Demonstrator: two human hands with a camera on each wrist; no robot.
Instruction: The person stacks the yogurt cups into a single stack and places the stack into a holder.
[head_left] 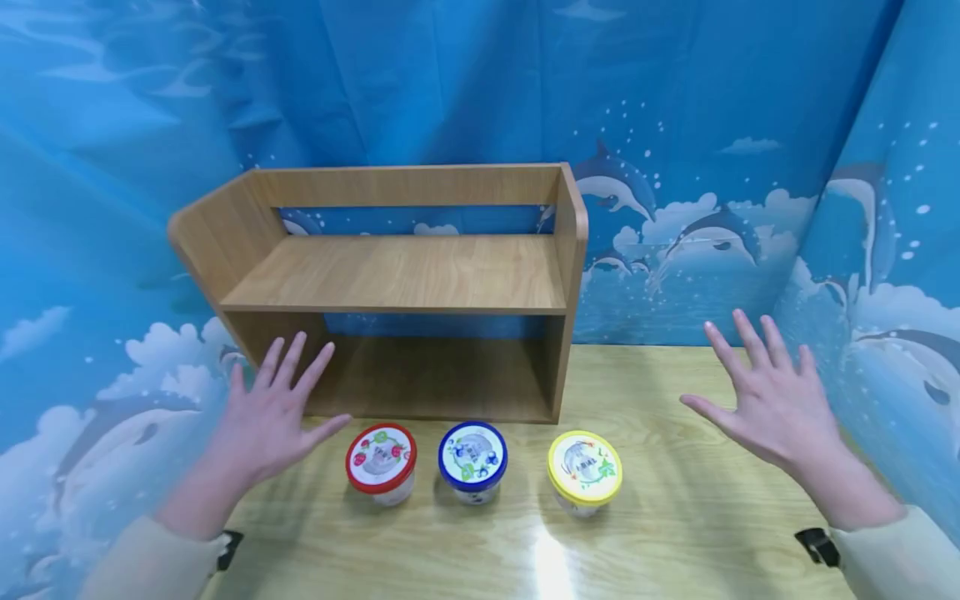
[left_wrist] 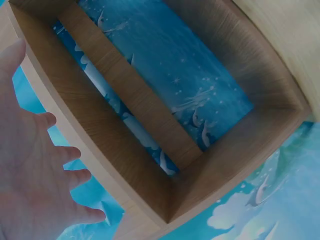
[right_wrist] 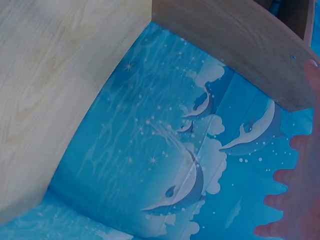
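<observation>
My left hand (head_left: pixel 266 425) is held out with spread fingers, overlapping the lower left of a wooden shelf (head_left: pixel 397 271) in the head view. Over the right part of the table my right hand (head_left: pixel 776 408) spreads its fingers too, holding nothing. Three small lidded tubs stand in a row in front of the shelf. The red-lidded tub (head_left: pixel 381 460) with strawberry pictures is nearest the left hand. Beside it comes the blue-lidded tub (head_left: pixel 472 458) with blueberries. The yellow-lidded tub (head_left: pixel 585 468) with green leaves is the one closest to the right hand.
The two-level shelf has an upper board (head_left: pixel 405 267) and tall side panels, its right panel (head_left: pixel 567 292) facing the right hand. A light wooden table (head_left: pixel 645 542) bears everything. Blue curtains (head_left: pixel 480 83) printed with dolphins and clouds hang behind and at both sides.
</observation>
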